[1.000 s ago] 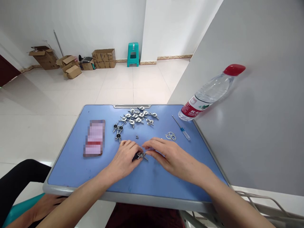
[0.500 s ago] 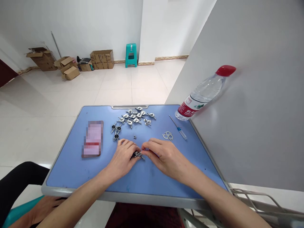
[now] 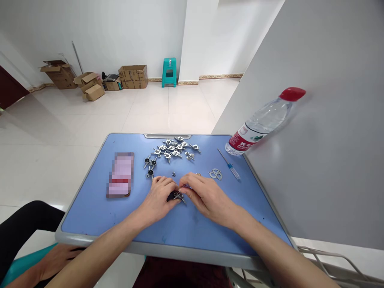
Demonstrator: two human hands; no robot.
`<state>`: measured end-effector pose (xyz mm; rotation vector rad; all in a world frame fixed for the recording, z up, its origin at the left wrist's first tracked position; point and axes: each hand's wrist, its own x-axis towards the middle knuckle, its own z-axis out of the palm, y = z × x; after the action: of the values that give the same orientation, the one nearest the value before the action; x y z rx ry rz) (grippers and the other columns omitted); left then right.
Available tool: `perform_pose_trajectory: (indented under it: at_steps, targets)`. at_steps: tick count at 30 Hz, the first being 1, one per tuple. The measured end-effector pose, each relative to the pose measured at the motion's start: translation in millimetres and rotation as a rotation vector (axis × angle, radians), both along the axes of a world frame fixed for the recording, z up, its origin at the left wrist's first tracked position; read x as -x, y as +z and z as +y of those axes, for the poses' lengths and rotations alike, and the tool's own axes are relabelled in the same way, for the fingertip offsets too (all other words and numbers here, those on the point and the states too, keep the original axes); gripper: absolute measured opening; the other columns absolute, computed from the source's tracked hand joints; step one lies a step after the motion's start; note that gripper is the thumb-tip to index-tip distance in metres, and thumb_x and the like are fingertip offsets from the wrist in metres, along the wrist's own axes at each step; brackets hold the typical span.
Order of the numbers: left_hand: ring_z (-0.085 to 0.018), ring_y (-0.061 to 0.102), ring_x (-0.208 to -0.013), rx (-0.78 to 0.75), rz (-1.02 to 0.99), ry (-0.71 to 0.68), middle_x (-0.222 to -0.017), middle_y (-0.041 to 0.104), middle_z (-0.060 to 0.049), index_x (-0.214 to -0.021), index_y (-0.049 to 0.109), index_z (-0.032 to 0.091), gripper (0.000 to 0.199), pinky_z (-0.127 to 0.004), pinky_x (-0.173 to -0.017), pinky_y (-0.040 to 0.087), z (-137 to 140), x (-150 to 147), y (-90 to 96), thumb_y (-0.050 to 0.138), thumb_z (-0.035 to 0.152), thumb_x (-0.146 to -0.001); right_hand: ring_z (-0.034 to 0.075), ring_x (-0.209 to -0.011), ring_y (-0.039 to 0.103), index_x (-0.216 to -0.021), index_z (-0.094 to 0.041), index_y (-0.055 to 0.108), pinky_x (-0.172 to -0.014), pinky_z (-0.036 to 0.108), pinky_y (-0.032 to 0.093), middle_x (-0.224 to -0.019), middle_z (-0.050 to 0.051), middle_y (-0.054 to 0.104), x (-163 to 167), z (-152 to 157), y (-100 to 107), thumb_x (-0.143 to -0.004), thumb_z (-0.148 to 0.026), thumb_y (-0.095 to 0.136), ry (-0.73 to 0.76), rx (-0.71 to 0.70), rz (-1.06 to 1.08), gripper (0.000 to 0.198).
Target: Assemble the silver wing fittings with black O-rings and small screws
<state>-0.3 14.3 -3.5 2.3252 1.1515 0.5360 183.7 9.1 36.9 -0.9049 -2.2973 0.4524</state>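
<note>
The thumb and fingertips of the right grip (image 3: 210, 196) had just drawn in to the small silver-and-dark metal part (image 3: 179, 195), which the left grip (image 3: 157, 200) held in curled fingers over the blue rectangular tabletop (image 3: 195, 232). The right's tips nearly met; their contents could not be told. The approach suggested delicate two-handed work.

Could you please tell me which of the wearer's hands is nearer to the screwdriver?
Right. The right hand is left of the screwdriver, apart from it; the left hand is farther left, holding a metal part.
</note>
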Motion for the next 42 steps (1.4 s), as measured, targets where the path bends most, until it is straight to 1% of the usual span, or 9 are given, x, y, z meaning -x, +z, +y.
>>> perform_pose_trajectory:
  at_steps: [4, 13, 19, 25, 29, 31, 36, 38, 42]
  targets:
    - [-0.017, 0.055, -0.088, -0.006, 0.001, -0.002, -0.087, 0.062, 0.003, -0.084, 0.055, 0.021, 0.009, -0.036, -0.090, 0.038, 0.5, -0.3, -0.4, 0.062, 0.014, -0.084, 0.015, -0.067, 0.053, -0.091, -0.020, 0.051, -0.059, 0.026, 0.040, -0.082, 0.005, 0.061, -0.4, 2.4, -1.4, -0.101, -0.020, 0.035, -0.026, 0.010, -0.014, 0.019]
    - [-0.018, 0.055, -0.086, 0.015, -0.019, 0.008, -0.086, 0.063, 0.002, -0.083, 0.056, 0.021, 0.008, -0.037, -0.089, 0.038, 0.8, -1.0, -2.8, 0.062, 0.017, -0.086, 0.015, -0.069, 0.051, -0.092, -0.020, 0.049, -0.062, 0.026, 0.041, -0.081, 0.004, 0.060, -0.4, 1.4, 0.8, -0.101, -0.020, 0.036, 0.041, 0.011, 0.005, 0.016]
    - [-0.018, 0.055, -0.085, 0.014, -0.018, 0.005, -0.084, 0.062, 0.002, -0.083, 0.056, 0.020, 0.008, -0.036, -0.088, 0.038, 1.1, -1.3, -0.9, 0.062, 0.018, -0.086, 0.014, -0.066, 0.049, -0.090, -0.019, 0.050, -0.060, 0.026, 0.039, -0.079, 0.003, 0.058, 0.5, 0.4, 2.7, -0.102, -0.021, 0.034, 0.034, 0.038, -0.068, 0.020]
    - [-0.017, 0.053, -0.082, -0.001, -0.044, 0.002, -0.080, 0.059, 0.002, -0.079, 0.055, 0.020, 0.010, -0.036, -0.088, 0.037, 0.7, -1.5, -3.5, 0.058, 0.015, -0.087, 0.014, -0.069, 0.054, -0.090, -0.018, 0.053, -0.062, 0.025, 0.041, -0.081, 0.005, 0.061, 5.0, -0.4, -2.8, -0.100, -0.020, 0.039, 0.025, -0.027, -0.028, 0.018]
    - [-0.017, 0.054, -0.083, 0.004, -0.078, 0.010, -0.083, 0.062, 0.002, -0.079, 0.056, 0.020, 0.010, -0.037, -0.089, 0.037, 0.4, -1.1, -8.8, 0.061, 0.015, -0.086, 0.012, -0.059, 0.051, -0.096, -0.017, 0.057, -0.056, 0.024, 0.040, -0.071, 0.001, 0.059, 10.1, 1.7, -11.3, -0.100, -0.019, 0.040, -0.052, -0.184, 0.005, 0.017]
    - [-0.018, 0.054, -0.086, 0.004, -0.100, 0.015, -0.087, 0.064, 0.002, -0.079, 0.056, 0.021, 0.010, -0.038, -0.091, 0.036, 0.1, -1.2, -10.5, 0.062, 0.016, -0.086, 0.012, -0.061, 0.054, -0.104, -0.016, 0.057, -0.056, 0.024, 0.041, -0.073, 0.002, 0.061, 10.5, 2.9, -11.9, -0.100, -0.019, 0.040, -0.060, -0.249, -0.004, 0.018]
    - [-0.019, 0.055, -0.095, 0.003, -0.114, 0.011, -0.099, 0.066, 0.001, -0.094, 0.057, 0.021, 0.013, -0.039, -0.093, 0.035, -0.7, -0.8, -12.1, 0.063, 0.015, -0.085, 0.017, -0.079, 0.061, -0.128, -0.017, 0.049, -0.062, 0.026, 0.048, -0.091, 0.008, 0.066, 6.2, 3.2, -3.9, -0.098, -0.011, 0.033, 0.064, -0.170, -0.006, 0.034]
    - [-0.020, 0.055, -0.093, 0.004, -0.101, 0.011, -0.095, 0.066, 0.001, -0.093, 0.058, 0.021, 0.012, -0.039, -0.092, 0.036, -0.6, -0.5, -13.0, 0.064, 0.015, -0.084, 0.016, -0.074, 0.059, -0.125, -0.018, 0.052, -0.061, 0.026, 0.047, -0.088, 0.006, 0.067, 6.0, 2.9, -3.0, -0.097, -0.009, 0.034, 0.073, -0.167, 0.033, 0.034]
    - [-0.019, 0.054, -0.087, -0.016, -0.090, 0.020, -0.088, 0.064, 0.001, -0.086, 0.058, 0.021, 0.007, -0.039, -0.090, 0.037, 0.9, -0.6, -14.5, 0.063, 0.016, -0.085, 0.014, -0.063, 0.054, -0.103, -0.017, 0.060, -0.059, 0.026, 0.044, -0.074, 0.003, 0.063, 9.7, 2.4, -8.3, -0.098, -0.016, 0.042, -0.040, -0.216, 0.094, 0.019]
